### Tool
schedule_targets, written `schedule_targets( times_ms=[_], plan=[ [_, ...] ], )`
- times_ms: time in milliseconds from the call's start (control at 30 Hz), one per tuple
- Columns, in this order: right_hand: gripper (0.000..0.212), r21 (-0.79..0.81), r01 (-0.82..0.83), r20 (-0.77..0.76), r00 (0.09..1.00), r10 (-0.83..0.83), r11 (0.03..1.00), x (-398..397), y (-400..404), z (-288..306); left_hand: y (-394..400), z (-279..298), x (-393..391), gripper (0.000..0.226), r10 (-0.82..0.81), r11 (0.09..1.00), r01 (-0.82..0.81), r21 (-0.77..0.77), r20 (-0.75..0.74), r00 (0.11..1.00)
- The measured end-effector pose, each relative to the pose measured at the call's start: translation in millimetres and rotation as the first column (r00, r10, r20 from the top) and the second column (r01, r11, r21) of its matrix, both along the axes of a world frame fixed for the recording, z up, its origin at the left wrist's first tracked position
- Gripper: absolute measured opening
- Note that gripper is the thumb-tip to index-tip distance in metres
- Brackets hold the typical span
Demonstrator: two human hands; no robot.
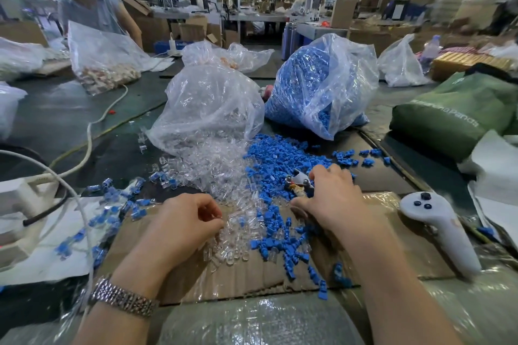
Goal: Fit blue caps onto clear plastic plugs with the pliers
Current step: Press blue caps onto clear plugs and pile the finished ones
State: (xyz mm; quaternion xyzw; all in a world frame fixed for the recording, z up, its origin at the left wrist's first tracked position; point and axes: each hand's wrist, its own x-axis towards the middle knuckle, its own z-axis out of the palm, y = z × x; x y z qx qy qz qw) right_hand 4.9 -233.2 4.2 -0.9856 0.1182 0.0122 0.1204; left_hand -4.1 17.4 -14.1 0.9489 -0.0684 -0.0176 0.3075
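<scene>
A heap of clear plastic plugs [224, 165] spills from a clear bag [207, 103] onto the cardboard [252, 277]. Loose blue caps [280, 159] lie beside it, spilled from a bag of blue caps [316, 84]. My left hand [185, 221] has its fingers curled, pinching among the clear plugs at the near edge of the heap. My right hand [330, 199] lies palm down on the blue caps and grips the pliers [300, 180], whose metal head pokes out to the left of the fingers. Finished blue-capped plugs [117, 204] lie scattered at the left.
A white handheld controller [440, 232] lies on the cardboard at right. A green bag [454, 112] sits far right. White cables [89, 143] cross the table at left. Another person [92, 5] stands behind a bag of parts [103, 64] at the far left.
</scene>
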Motion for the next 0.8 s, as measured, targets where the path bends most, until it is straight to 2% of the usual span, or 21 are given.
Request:
schedule_targets(
  times_ms=[100, 133, 200, 267, 400, 500, 600, 700, 800],
  plan=[
    [0.018, 0.056, -0.096, 0.09, 0.992, 0.091, 0.994, -4.3, -1.0, 8.9, -0.4, -0.6, 0.4, 0.014, -0.018, 1.0, 0.018, -0.021, 0.012, 1.0],
    [0.012, 0.1, -0.151, 0.085, 0.986, 0.143, 0.983, -6.5, -2.2, 11.0, -0.6, -0.4, 0.6, 0.016, -0.009, 1.0, 0.01, -0.027, 0.027, 1.0],
    [0.02, 0.199, -0.25, 0.006, 0.967, 0.254, 0.948, -11.9, -3.3, 14.5, -1.4, 0.1, 0.8, 0.019, 0.044, 0.998, -0.04, -0.051, 0.078, 0.996],
    [0.022, 0.209, -0.31, -0.062, 0.942, 0.329, 0.927, -15.7, -1.7, 16.6, -1.3, 1.3, 1.7, 0.019, 0.112, 0.986, -0.099, -0.133, 0.098, 0.989],
    [0.014, 0.208, -0.368, -0.084, 0.917, 0.391, 0.906, -15.5, 1.0, 17.3, -0.7, 3.7, 2.9, 0.018, 0.127, 0.945, -0.11, -0.308, 0.035, 0.991],
    [0.014, 0.147, -0.404, -0.087, 0.904, 0.419, 0.903, -13.5, 4.2, 15.0, -3.0, 4.3, 2.2, 0.016, 0.085, 0.892, -0.098, -0.441, -0.05, 0.995],
    [0.011, 0.131, -0.413, -0.079, 0.902, 0.425, 0.901, -11.4, 6.5, 12.0, -3.9, 7.0, 2.8, 0.014, -0.02, 0.767, -0.106, -0.633, -0.188, 0.982],
    [0.007, 0.113, -0.431, -0.055, 0.897, 0.439, 0.895, -10.1, 7.1, 8.2, -4.1, 8.2, 4.5, 0.02, -0.194, 0.531, -0.153, -0.834, -0.295, 0.935],
    [0.007, 0.201, -0.436, 0.128, 0.899, 0.418, 0.877, -11.2, 4.1, 8.4, -4.7, 7.0, 5.8, 0.023, -0.299, 0.391, -0.156, -0.907, -0.285, 0.911]
  ],
)
